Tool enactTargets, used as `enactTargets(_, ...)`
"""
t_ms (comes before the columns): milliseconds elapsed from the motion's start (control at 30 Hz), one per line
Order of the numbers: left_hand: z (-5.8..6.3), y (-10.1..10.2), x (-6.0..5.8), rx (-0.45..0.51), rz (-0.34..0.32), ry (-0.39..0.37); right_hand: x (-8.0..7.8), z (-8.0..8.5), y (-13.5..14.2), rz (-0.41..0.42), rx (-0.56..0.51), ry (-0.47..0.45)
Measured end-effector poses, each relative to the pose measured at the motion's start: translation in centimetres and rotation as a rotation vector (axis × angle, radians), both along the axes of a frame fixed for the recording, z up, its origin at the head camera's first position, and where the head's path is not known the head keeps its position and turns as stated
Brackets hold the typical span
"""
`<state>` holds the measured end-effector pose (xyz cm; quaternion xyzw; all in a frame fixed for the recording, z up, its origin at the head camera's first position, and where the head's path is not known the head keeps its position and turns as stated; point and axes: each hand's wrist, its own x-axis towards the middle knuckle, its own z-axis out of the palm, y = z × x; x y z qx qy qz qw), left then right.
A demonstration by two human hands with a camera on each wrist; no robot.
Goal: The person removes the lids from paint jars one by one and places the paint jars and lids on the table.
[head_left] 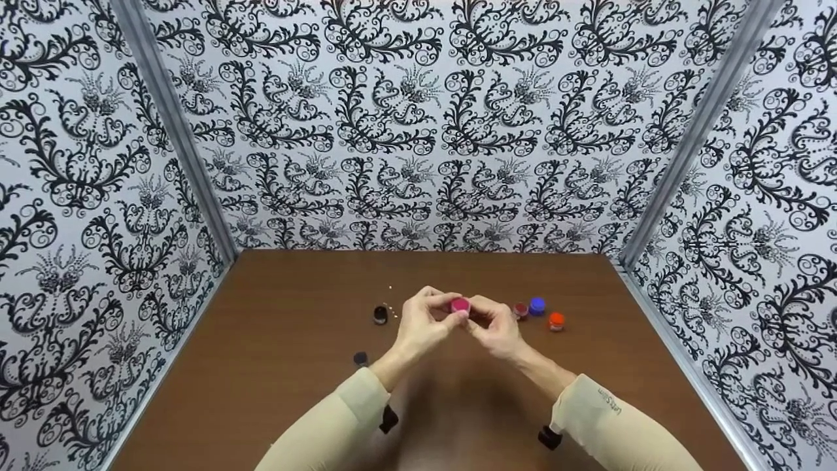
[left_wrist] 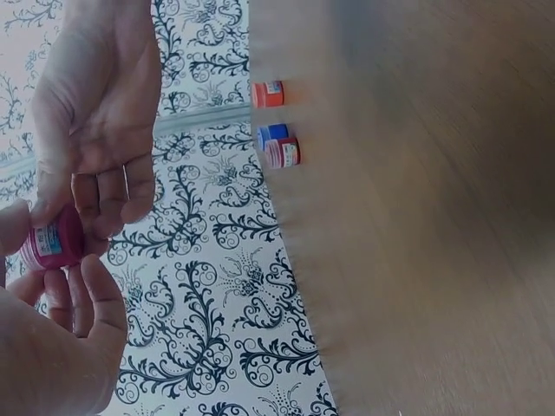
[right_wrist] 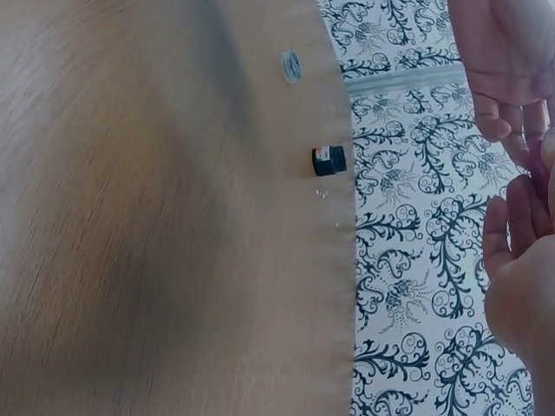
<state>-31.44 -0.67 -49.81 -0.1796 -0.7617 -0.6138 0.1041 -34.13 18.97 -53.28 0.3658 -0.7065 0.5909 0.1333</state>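
Note:
A small pink paint jar [head_left: 461, 305] is held up between both hands, over the middle of the table. My left hand [head_left: 420, 322] pinches it between thumb and fingers. From the other side, the curled fingers of my right hand [head_left: 498, 329] grip the same jar. In the left wrist view the pink jar [left_wrist: 54, 241] shows a label on its side, with fingers around it. The right wrist view has it mostly hidden behind the fingers of the right hand [right_wrist: 529, 277].
Right of the hands stand a dark red jar [head_left: 520, 310], a blue jar [head_left: 537, 306] and an orange jar [head_left: 556, 321]. To the left are a black jar [head_left: 380, 315], several tiny white bits and a loose round lid [right_wrist: 290, 67]. Patterned walls [head_left: 418, 131] enclose the brown table [head_left: 294, 281].

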Motion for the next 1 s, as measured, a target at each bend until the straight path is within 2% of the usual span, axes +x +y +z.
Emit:
enactTargets(200, -0.3, 0.0, -0.2, -0.038, 0.019, 0.01, -0.1, -0.3, 0.2, -0.003, 0.023, 0.008)
enactTargets(333, -0.6, -0.2, -0.4, -0.075, 0.009, 0.006, -0.2, -0.6, 0.5, 0.017, 0.035, -0.027)
enactTargets(633, -1.1, -1.1, -0.6, -0.116, -0.098, 0.095, 0.2, -0.5, 0.7, 0.064, 0.045, -0.091)
enactTargets(767, -1.1, -1.3, -0.7, -0.126, -0.143, 0.084, 0.2, -0.5, 0.8, 0.1, 0.035, -0.084)
enactTargets(1000, -1.2, -1.0, -0.6, -0.11, -0.158, 0.065, 0.2, -0.8, 1.0, 0.125, 0.022, -0.059)
